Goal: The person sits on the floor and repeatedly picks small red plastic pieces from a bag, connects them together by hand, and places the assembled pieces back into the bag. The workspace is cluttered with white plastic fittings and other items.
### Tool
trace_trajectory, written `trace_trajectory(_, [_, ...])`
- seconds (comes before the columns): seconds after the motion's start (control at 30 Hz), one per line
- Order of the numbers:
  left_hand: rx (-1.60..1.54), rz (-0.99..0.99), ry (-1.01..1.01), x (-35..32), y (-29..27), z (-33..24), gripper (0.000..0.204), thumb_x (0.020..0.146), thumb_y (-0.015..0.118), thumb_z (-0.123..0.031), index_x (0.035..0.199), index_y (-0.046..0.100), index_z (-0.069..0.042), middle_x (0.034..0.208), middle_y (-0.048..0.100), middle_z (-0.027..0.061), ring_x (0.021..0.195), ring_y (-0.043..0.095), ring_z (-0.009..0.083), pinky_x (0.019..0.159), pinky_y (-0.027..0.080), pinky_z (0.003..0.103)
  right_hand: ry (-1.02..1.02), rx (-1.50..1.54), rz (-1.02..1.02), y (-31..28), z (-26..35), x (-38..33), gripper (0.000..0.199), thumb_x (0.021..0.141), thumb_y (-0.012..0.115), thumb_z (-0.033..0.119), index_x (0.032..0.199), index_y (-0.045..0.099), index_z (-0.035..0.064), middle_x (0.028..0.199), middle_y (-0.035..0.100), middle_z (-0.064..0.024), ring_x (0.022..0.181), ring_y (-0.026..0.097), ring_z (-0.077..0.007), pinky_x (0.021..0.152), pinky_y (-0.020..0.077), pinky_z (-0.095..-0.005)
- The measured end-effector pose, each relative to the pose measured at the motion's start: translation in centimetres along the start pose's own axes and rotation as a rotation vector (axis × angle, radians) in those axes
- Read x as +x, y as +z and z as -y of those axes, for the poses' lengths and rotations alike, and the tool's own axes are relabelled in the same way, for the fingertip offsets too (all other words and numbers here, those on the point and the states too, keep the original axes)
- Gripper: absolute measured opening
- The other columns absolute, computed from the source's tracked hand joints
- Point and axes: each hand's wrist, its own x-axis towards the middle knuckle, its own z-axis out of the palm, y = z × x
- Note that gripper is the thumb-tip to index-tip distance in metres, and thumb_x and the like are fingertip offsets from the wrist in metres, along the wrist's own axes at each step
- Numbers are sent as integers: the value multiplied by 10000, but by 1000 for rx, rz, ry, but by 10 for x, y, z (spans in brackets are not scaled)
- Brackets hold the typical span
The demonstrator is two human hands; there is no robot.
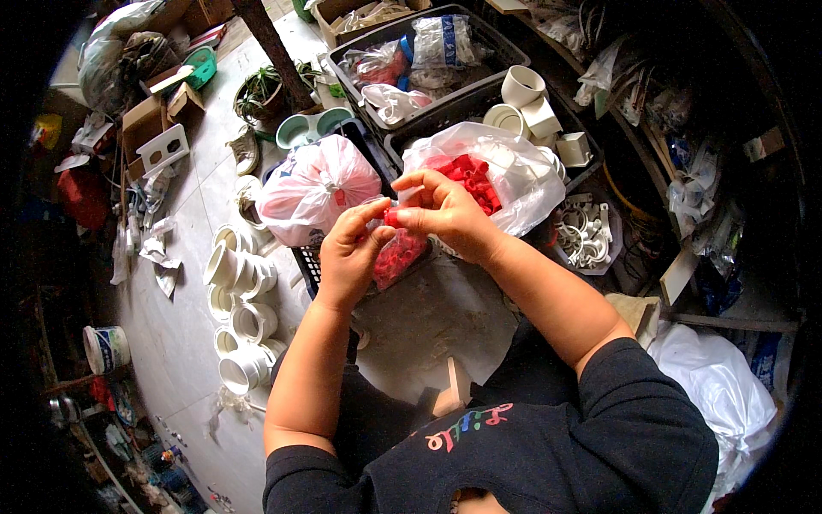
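Left hand [345,261] and right hand [454,214] are jointly pinching and apparently working a red piece [392,218], the next move likely needing fine control.

1. Black short-sleeved fabric T-shirt [531,450]: multicoloured cursive lettering [471,427] across the chest, readable.
2. Round white plastic bucket [106,349]: blue-marked label, too small to read.
3. Clear plastic packet [443,43]: blue printed strip, illegible.
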Motion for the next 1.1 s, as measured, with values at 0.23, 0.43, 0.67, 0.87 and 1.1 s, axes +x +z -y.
trace_trajectory(0.23, [-18,-31,-14,1,1,-1,328,741,644,-71,1054,566,-17,1001,567,80,946,524,159,823,395,247,39,-18,48,-4,-5,2,281,841,534,299,994,493,67,669,522,2,532,492,-57,445,379,-177])
trace_trajectory(0.43, [-60,-19,-52,-1,2,-2,319,745,642,-72,1050,565,-15,1003,563,77,943,523,157,822,397,248,267,7,165,-18,6,2,320,830,554,296,1027,484,54,739,545,-16,591,510,-60,476,396,-176])
trace_trajectory(0.67, [-37,-26,-57,0,2,-3,317,746,641,-75,1048,566,-16,1007,560,71,933,522,145,808,401,236,215,-21,131,-14,3,2,324,825,561,292,1014,488,39,834,592,-61,595,509,-56,498,399,-178])
trace_trajectory(0.87, [-26,-28,-52,0,2,-1,310,749,636,-68,1047,566,-17,1010,560,73,939,522,146,808,402,236,-100,-88,26,-2,-6,0,353,847,512,368,971,503,37,710,564,-24,507,482,-62,452,385,-177])
trace_trajectory(1.1, [-42,-27,-46,-1,2,0,310,746,637,-65,1044,566,-15,1010,560,77,949,522,154,824,396,246,145,56,131,-13,0,2,294,814,584,239,1023,487,57,683,527,-1,586,499,-68,525,397,-191])
